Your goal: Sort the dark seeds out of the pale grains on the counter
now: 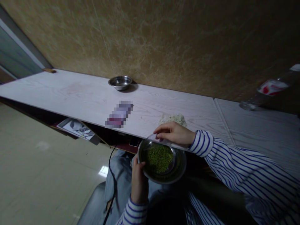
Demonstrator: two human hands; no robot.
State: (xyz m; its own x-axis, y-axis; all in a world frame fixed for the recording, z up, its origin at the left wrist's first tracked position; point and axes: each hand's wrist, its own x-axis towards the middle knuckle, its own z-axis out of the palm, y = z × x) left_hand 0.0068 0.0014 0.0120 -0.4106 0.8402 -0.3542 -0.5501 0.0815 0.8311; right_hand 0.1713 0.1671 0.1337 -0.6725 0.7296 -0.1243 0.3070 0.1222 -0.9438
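**Hand-Held Bowl: Contents and Grip**

The steel bowl (180, 170), containing green grains (160, 158), is over the lap, beside the tabletop (82, 93). The left hand (140, 178) grips its rim at 8 o'clock, thumb uppermost. At 12 o'clock, the right hand (174, 133) pinches a clear edge (152, 137); its parent part cannot be identified. From the bowl, a smaller bowl (120, 83) sits at 11 o'clock, a bottle (269, 89) at 2.

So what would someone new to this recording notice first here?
Probably the vivid green grains or beans in the metal bowl, low in the middle of the view, with the left hand on its near-left rim and the right hand over its far edge. Next come the blue-striped sleeves, then the smaller metal bowl by the wall and the clear bottle at the right.
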